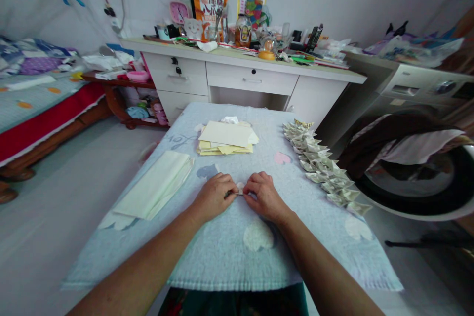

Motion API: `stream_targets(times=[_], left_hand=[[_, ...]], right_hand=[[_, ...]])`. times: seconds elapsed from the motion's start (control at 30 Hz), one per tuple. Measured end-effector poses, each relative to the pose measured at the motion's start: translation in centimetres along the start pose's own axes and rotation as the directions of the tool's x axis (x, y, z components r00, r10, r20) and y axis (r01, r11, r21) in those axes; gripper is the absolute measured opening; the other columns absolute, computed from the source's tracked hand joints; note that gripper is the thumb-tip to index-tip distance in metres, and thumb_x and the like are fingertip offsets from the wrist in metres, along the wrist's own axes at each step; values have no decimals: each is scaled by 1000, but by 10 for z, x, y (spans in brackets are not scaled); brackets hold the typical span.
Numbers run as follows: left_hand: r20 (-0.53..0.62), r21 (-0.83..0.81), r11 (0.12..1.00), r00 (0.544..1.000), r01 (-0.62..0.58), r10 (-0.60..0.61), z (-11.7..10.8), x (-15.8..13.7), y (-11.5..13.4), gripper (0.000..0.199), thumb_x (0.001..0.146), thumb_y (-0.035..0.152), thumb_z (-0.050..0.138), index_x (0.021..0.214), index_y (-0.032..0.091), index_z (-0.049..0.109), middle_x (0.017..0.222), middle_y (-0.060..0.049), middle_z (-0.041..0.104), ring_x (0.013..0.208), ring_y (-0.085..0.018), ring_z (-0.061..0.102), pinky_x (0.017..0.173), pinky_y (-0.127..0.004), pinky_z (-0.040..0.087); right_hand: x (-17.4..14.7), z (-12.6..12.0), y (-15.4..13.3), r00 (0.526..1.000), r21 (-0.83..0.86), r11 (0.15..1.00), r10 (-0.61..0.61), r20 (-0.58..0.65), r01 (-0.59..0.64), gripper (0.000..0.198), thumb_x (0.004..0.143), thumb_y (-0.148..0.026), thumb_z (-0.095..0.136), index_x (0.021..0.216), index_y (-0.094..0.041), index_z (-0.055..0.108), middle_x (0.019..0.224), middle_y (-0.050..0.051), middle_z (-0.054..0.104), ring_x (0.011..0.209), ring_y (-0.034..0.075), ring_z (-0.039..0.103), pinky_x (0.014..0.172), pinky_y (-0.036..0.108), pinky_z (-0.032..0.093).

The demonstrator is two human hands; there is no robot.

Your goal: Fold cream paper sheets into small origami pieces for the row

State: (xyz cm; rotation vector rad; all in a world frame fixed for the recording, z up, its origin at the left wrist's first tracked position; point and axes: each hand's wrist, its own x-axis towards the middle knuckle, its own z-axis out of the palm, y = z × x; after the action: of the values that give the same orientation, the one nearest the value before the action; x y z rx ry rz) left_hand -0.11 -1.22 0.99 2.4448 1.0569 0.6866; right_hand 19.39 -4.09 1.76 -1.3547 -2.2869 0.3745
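Between my two hands, low over the cloth-covered table, is a small folded piece of paper [240,189]. The fingers of my left hand [218,193] pinch its left end, and my right hand [264,195] pinches its right end. Much of the paper is hidden behind the fingertips. A stack of cream and yellow paper sheets [225,134] lies farther back on the table. To the left of my left hand lies a pile of long pale green paper [157,182]. Rows of small folded paper pieces with pointed ends [320,160] run along the table's right side.
A light blue patterned cloth [237,266] covers the table. Behind it stands a white desk [185,71] crowded with jars, a snack bag and a pink clock. A washing machine [418,103] with its door open is on the right, a bed [44,103] on the left.
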Motion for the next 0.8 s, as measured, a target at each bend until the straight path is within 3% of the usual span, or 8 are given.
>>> stream_targets(times=[0.23, 0.8], left_hand=[[-45, -3, 997, 996, 74, -74, -1, -1, -6, 5, 77, 22, 66, 73, 18, 65, 84, -3, 57, 85, -19, 52, 79, -33, 40], [-28, 217, 955, 979, 201, -200, 5, 1, 0, 13, 87, 28, 54, 80, 19, 62, 94, -5, 52, 91, -22, 46, 82, -38, 38]], right_hand=[[3, 6, 3, 990, 107, 985, 140, -11, -138, 7, 84, -23, 65, 79, -20, 67, 87, 3, 59, 87, 18, 46, 77, 33, 29], [9, 10, -6, 947, -113, 940, 322, -19, -322, 20, 88, -33, 56, 78, -18, 65, 93, 6, 55, 92, 21, 43, 76, 33, 27]])
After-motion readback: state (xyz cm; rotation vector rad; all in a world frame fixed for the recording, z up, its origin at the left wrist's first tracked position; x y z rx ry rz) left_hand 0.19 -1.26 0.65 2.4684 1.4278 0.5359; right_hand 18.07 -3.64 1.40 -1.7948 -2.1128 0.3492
